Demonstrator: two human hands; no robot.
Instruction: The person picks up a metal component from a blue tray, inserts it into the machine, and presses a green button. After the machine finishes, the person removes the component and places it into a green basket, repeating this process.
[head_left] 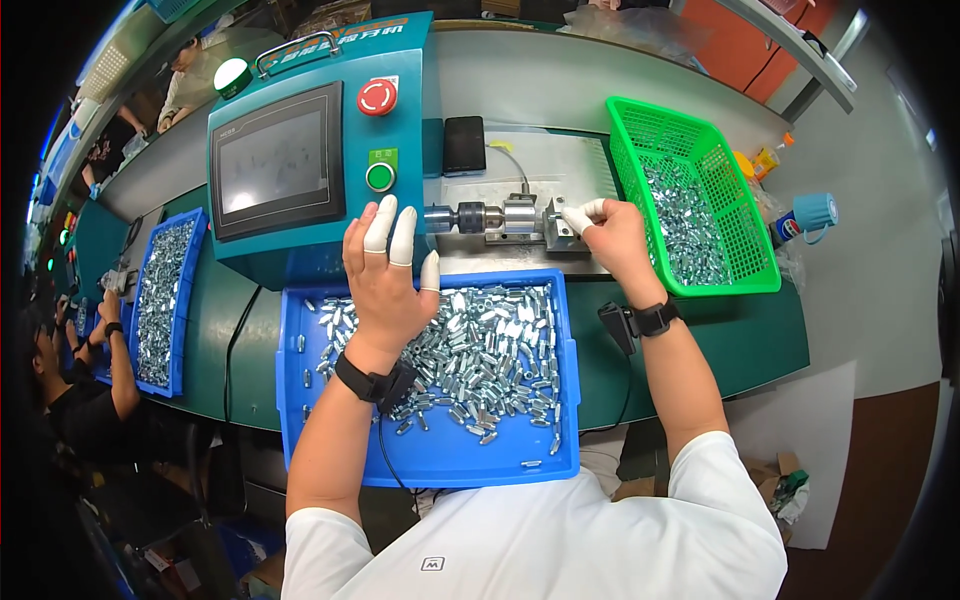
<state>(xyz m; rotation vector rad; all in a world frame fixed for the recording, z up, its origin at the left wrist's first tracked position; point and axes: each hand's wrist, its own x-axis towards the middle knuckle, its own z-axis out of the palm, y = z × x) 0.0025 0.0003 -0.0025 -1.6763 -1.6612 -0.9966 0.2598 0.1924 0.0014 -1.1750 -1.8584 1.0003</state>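
My right hand (622,240) pinches thumb and forefinger, both in white finger cots, at the small metal fixture block (558,234). What the fingertips hold, if anything, is hidden. In line with the block, to its left, sits a metal spindle with a dark chuck (470,217). My left hand (385,300) is open, its capped fingers spread against the lower front of the teal machine (400,60) and holding nothing. Beneath it lies a blue tray (505,458) heaped with short shiny metal parts (480,350).
A green basket (745,235) with more metal parts stands to the right. The machine carries a screen (275,160), a red stop button (377,97) and a green button (380,177). Behind the spindle lies a phone (464,145). At far left a co-worker (95,390) sits near another blue tray (165,300).
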